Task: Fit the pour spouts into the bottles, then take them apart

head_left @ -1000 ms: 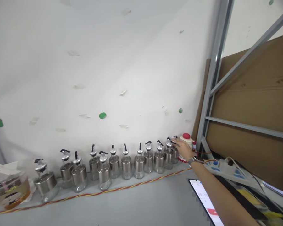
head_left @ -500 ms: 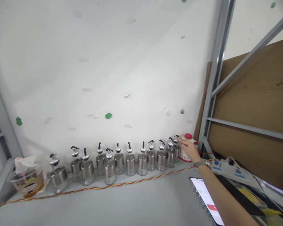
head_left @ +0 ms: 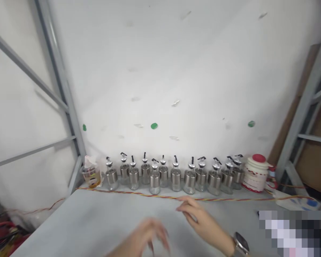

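Both my hands hover low over the grey table, holding nothing that I can see. My right hand, a watch on its wrist, has loosely bent fingers that point left and are apart. My left hand is smeared by motion, so its fingers are unclear. Behind them a row of several glass bottles with steel collars and black pourers stands along the white wall. The nearest bottles are a hand's length beyond my right fingertips.
A white jar with a red lid ends the row on the right; a plastic cup of amber liquid ends it on the left. A red-yellow twisted cable runs before the bottles. A power strip and grey rack posts flank the table.
My right hand has pulled back from the bottles by the white jar to the table's middle. My left hand has come into view. The view has swung left.
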The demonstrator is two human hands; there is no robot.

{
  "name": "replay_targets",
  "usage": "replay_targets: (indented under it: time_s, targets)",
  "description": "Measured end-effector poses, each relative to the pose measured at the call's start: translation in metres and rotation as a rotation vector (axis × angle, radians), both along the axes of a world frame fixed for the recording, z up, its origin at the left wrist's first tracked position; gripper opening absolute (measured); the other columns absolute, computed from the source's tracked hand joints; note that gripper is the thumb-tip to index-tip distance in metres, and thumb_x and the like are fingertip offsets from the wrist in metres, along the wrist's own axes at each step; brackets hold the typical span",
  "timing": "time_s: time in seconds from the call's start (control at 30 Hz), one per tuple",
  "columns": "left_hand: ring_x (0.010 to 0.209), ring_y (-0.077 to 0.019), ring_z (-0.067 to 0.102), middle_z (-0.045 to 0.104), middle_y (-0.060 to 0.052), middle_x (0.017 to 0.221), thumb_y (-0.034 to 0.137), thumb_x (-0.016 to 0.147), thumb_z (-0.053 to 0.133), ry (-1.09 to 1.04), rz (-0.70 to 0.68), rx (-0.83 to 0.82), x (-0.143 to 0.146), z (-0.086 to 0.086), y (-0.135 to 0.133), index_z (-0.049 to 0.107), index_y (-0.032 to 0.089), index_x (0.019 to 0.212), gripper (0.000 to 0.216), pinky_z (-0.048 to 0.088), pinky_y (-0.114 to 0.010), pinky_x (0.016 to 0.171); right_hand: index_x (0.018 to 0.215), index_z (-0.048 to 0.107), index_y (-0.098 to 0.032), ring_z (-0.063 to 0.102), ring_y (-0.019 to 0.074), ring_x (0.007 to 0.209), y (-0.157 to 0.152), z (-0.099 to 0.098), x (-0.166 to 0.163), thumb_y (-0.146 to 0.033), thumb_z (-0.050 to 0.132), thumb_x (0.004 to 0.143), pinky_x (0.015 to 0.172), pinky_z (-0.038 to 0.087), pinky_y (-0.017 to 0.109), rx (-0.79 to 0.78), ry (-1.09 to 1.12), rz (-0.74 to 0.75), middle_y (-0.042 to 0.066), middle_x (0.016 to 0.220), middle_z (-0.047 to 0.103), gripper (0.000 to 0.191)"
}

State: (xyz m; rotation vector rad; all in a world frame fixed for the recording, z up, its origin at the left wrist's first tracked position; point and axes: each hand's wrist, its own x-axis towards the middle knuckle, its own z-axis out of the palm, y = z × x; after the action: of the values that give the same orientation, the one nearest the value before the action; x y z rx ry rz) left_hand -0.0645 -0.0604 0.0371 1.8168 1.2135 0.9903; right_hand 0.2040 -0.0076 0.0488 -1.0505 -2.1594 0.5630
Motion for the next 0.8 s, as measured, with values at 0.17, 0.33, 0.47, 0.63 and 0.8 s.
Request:
replay_targets:
  time_s: [0.17,0.33,0.47,0.63,0.8]
  targets:
    - [0.094,-0.023,0.053,0.053,-0.008,0.103,0.033,0.072,0.054,0.054,0.38,0.12,-0.01,-0.003,0.078,0.055,0.021,0.096,0.027,0.045,-0.036,0.075,0.096,0.062,-0.025,0.055,0.0146,0.096,-0.003,-0.028,-0.031,-0.015,0.038,0.083,0.088,0.04,0.028,-0.059,0.024,0.106,0.007,0.114,0.052,0.029]
    - [0.106,-0.0244,0.048,0.05,-0.01,0.112,0.028,0.063,0.063,0.035,0.404,0.204,0.015,-0.027,0.122,0.047,0.019,0.111,0.051,0.038,-0.039,0.089,0.09,0.063,-0.024,0.059,0.015,0.088,0.006,-0.054,-0.03,-0.017,0.041,0.081,0.082,0.045,0.027,-0.045,0.058,0.107,0.007,0.106,0.057,0.025]
    - [0.113,-0.0257,0.042,0.047,-0.011,0.117,0.036,0.07,0.059,-0.025,0.46,0.358,0.049,-0.016,0.142,0.041,0.018,0.118,0.055,0.031,-0.043,0.096,0.09,0.063,-0.023,0.059,0.0151,0.087,0.011,-0.059,-0.025,-0.016,0.041,0.079,0.08,0.046,0.026,-0.022,0.063,0.072,0.008,0.1,0.059,0.025]
    - [0.109,-0.0235,0.045,0.05,-0.013,0.114,0.041,0.076,0.052,-0.166,0.528,0.414,0.075,0.014,0.167,0.044,0.015,0.114,0.047,0.033,-0.039,0.094,0.089,0.063,-0.021,0.057,0.0155,0.091,0.011,-0.061,-0.025,-0.012,0.04,0.078,0.081,0.044,0.025,-0.035,0.034,0.071,0.008,0.096,0.059,0.028]
    - [0.094,-0.0216,0.054,0.058,-0.011,0.097,0.039,0.084,0.038,-0.163,0.553,0.383,0.086,0.017,0.192,0.047,0.014,0.104,0.033,0.041,-0.035,0.081,0.091,0.064,-0.019,0.058,0.0163,0.085,0.01,-0.061,-0.028,-0.01,0.04,0.074,0.077,0.046,0.025,-0.049,0.024,0.11,0.008,0.089,0.059,0.031]
